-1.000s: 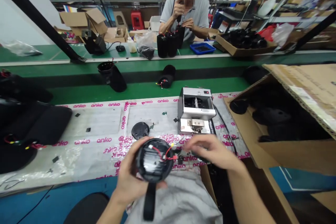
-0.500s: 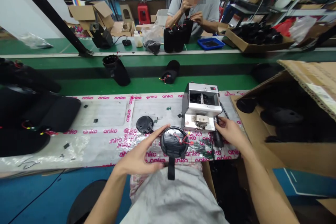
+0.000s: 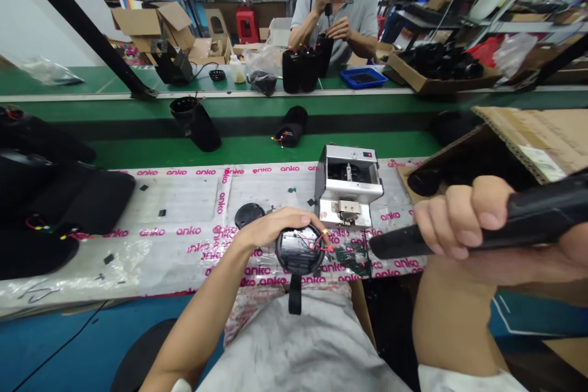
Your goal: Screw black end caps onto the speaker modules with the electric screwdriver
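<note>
My left hand (image 3: pixel 287 223) curls over the far rim of a round black cover (image 3: pixel 298 254). Red wires with small connectors lie on this cover, and a black strap (image 3: pixel 295 295) hangs from its near side. My right hand (image 3: pixel 463 220) is wrapped around a black electric screwdriver (image 3: pixel 404 242), raised close to the camera at the right, its tapered nose pointing left. A silver screw feeder (image 3: pixel 349 184) stands on the wrapped bench beyond both hands. Another round black cover (image 3: pixel 248 214) lies left of my left hand, partly hidden by the wrist.
A cardboard box (image 3: pixel 528 128) with black parts stands at the right, partly behind the screwdriver. Black fabric-covered housings (image 3: pixel 92 202) are piled at the left. Two black cylinders (image 3: pixel 199 128) lie on the green surface. Opposite, a person (image 3: pixel 340 18) works on black parts.
My right hand has lifted the electric screwdriver from beside the screw feeder, up and to the right. My left hand has closed from spread beside the cover to curled over its rim.
</note>
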Motion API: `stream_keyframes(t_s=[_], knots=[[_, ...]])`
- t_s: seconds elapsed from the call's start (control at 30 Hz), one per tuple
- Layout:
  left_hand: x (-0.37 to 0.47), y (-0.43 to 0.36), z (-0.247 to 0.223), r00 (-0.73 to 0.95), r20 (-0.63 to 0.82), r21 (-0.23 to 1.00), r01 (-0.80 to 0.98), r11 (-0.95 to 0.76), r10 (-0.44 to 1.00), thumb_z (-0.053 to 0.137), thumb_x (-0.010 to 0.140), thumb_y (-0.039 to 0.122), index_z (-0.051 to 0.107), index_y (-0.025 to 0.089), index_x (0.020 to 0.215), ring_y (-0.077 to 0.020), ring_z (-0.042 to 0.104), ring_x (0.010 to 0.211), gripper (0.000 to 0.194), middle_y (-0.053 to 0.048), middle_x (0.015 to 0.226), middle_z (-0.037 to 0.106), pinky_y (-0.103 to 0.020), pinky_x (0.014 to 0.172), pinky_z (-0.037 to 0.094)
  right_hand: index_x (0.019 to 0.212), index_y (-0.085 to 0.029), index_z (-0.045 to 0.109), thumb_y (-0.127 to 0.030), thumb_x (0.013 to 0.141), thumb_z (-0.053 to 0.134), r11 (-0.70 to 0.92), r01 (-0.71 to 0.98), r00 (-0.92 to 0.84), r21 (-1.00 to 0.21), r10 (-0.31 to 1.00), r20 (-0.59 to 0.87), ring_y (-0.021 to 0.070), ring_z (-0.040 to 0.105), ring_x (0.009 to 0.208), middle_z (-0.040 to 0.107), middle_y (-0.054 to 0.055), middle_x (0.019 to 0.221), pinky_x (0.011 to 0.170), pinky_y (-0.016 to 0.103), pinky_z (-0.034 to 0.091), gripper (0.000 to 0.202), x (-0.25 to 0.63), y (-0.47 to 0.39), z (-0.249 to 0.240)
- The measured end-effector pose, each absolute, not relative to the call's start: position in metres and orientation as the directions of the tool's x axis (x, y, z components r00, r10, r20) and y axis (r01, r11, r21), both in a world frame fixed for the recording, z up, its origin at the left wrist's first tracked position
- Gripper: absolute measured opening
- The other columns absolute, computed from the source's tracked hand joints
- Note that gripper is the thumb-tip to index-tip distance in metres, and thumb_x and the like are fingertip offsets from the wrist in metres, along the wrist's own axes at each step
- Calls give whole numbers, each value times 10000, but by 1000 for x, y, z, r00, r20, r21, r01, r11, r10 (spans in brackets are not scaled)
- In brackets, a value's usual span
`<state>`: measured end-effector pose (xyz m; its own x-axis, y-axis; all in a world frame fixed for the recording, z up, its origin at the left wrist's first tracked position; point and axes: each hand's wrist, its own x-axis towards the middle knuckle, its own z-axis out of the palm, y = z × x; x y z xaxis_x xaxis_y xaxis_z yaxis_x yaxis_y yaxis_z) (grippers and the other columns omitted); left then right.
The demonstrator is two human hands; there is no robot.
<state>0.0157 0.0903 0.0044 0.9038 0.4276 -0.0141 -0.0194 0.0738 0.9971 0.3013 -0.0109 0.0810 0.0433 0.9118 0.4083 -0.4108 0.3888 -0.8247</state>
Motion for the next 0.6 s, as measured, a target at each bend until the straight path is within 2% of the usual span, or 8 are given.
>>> stream_keyframes(t_s=[0.1, 0.2, 0.27, 0.4, 0.6], knots=[[14, 91, -2, 902, -39, 990, -25, 141, 430, 635, 1025, 624, 897, 226, 1114, -335, 810, 1114, 484, -106, 1159, 883, -451, 1059, 595, 827, -242, 771, -757, 838, 825, 467, -262, 32, -844, 879, 477, 129, 513, 409, 621, -21, 606, 385, 269, 452, 518, 287, 5, 84], [15, 92, -6, 905, -87, 980, 2, 200, 418, 673, 982, 636, 899, 221, 1098, -328, 808, 1077, 487, -102, 1154, 884, -433, 1020, 604, 800, -233, 796, -928, 768, 744, 520, -156, 88, -840, 854, 512, 156, 557, 425, 691, 26, 639, 368, 280, 441, 698, 266, 19, 71], [18, 90, -7, 894, -96, 973, -8, 230, 438, 689, 957, 653, 898, 205, 1055, -327, 812, 1022, 505, -108, 1110, 886, -428, 988, 609, 820, -223, 815, -972, 785, 677, 531, -121, 135, -839, 846, 515, 154, 569, 426, 714, 47, 665, 370, 279, 436, 763, 255, 23, 59], [22, 80, -12, 844, -65, 968, -77, 239, 533, 686, 932, 670, 879, 182, 960, -329, 801, 965, 525, -112, 1025, 875, -421, 961, 601, 868, -204, 861, -960, 828, 649, 506, -133, 118, -852, 862, 493, 174, 608, 415, 740, 71, 659, 345, 285, 419, 787, 251, 25, 44], [23, 70, -20, 823, -9, 964, -144, 224, 568, 650, 969, 653, 867, 153, 1008, -323, 786, 1010, 546, -135, 1088, 869, -402, 995, 570, 778, -176, 859, -1005, 784, 623, 307, -276, -19, -911, 946, 325, 184, 571, 317, 751, 87, 588, 287, 299, 398, 862, 280, 37, 56]])
